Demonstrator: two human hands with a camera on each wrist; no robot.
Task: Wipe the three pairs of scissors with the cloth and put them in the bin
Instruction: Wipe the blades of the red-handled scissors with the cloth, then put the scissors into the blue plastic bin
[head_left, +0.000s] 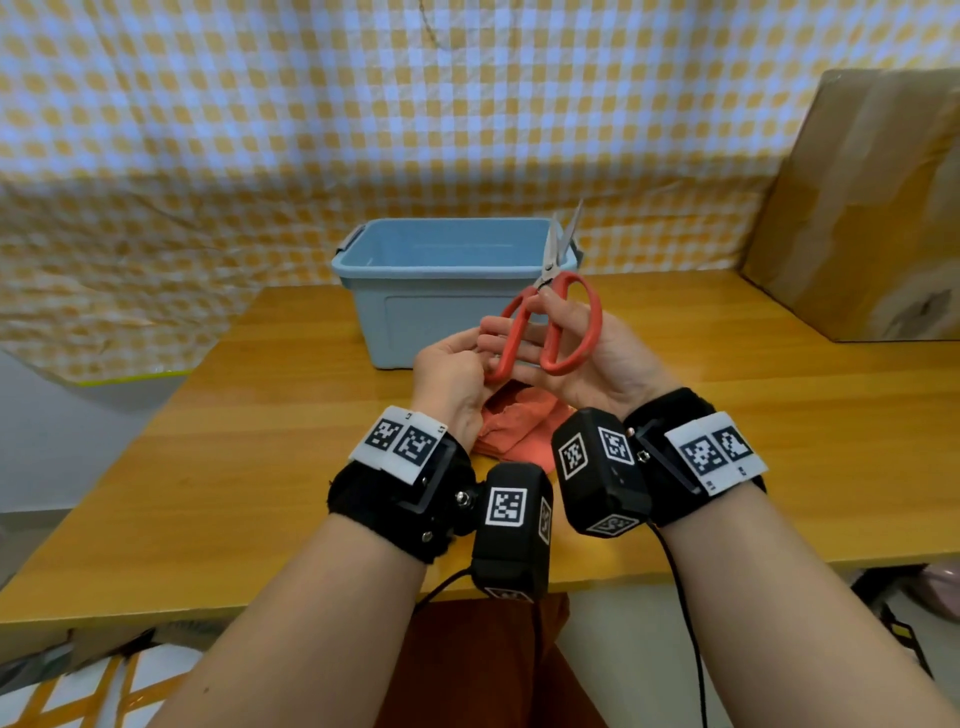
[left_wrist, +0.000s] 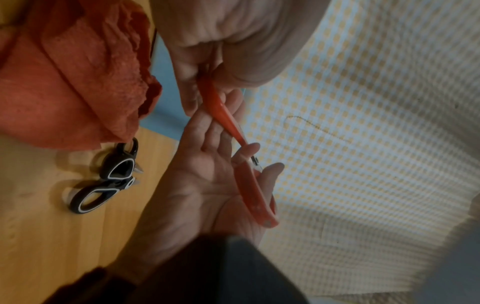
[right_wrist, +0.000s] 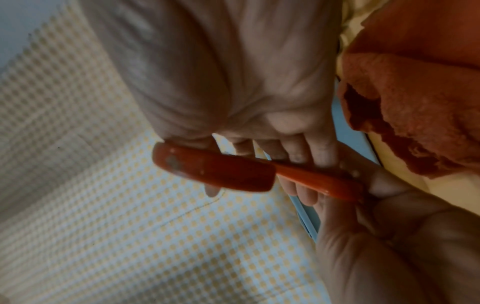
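Red-handled scissors (head_left: 514, 332) are held upright in front of the blue bin (head_left: 452, 306), blades slightly apart and pointing up past its right rim. My right hand (head_left: 524, 322) holds them with the thumb near the pivot and the fingers behind the handles. My left hand (head_left: 485, 358) pinches the bottom of the left handle loop (left_wrist: 226, 115). The orange cloth (head_left: 514, 431) is bunched on the table right under both hands; whether a hand holds it I cannot tell. Black-handled scissors (left_wrist: 103, 183) lie on the table beside the cloth (left_wrist: 72, 82), hidden in the head view.
The wooden table (head_left: 260, 441) runs to a front edge close to my body. A large cardboard box (head_left: 857, 208) stands at the back right. A yellow checked sheet (head_left: 311, 130) hangs behind the bin.
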